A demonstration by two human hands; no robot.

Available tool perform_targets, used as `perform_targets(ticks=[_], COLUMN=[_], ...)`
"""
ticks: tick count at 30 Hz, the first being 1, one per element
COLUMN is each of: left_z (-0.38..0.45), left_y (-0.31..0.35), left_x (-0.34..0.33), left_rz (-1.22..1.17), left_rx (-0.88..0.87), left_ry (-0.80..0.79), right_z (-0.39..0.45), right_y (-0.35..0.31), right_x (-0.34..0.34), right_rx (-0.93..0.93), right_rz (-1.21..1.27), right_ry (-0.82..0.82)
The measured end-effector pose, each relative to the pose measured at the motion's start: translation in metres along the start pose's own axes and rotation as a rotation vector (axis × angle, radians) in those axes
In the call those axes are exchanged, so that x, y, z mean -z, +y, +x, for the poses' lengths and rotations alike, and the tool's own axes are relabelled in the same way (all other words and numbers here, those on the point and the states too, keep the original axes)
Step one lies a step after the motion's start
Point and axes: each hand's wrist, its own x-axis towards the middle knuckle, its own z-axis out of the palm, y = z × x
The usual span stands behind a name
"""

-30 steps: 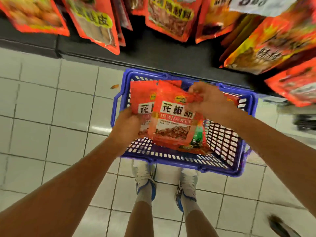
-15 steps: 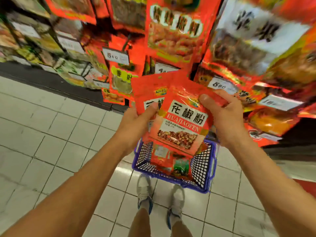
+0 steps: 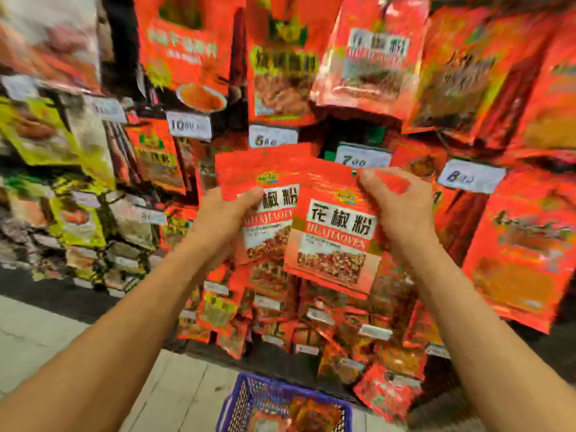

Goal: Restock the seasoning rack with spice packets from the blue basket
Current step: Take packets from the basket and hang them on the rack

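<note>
I hold red spice packets up in front of the seasoning rack (image 3: 367, 88). My left hand (image 3: 224, 219) grips a rear packet (image 3: 268, 182) by its left side, thumb across its front. My right hand (image 3: 396, 207) pinches the top right corner of the front packet (image 3: 333, 238), which has a white label with black characters and overlaps the rear one. The blue basket (image 3: 237, 403) stands on the floor at the bottom of the view, with more red packets inside.
The rack is crowded with hanging red and yellow packets and white price tags (image 3: 361, 157). A dark gap (image 3: 352, 132) lies just above the held packets. Pale tiled floor (image 3: 174, 388) runs along the rack's foot to the left.
Both hands have lifted the packets from the basket up to the rack. The front packet has slid right, apart from the rear one. The view has tilted up; the basket now sits at the bottom edge.
</note>
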Motion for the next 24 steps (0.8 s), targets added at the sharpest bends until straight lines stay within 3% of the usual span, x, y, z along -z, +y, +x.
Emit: perform_targets(ticks=[10,17,24], left_z=[0.038,0.058,0.068], left_y=[0.107,0.131,0.139], left_x=[-0.016,-0.02,-0.012], left_rz=[-0.064,-0.007,0.064], left_rx=[-0.201,-0.243,-0.265], left_ry=[-0.083,-0.062,-0.08], right_z=[0.085,0.135,0.161], right_y=[-0.099,-0.119,-0.121], right_x=[0.017,0.015,-0.002], right_rx=[0.039,0.018,-0.062], right_rz=[0.062,0.024,0.019], right_ry=[0.082,0.182,0.15])
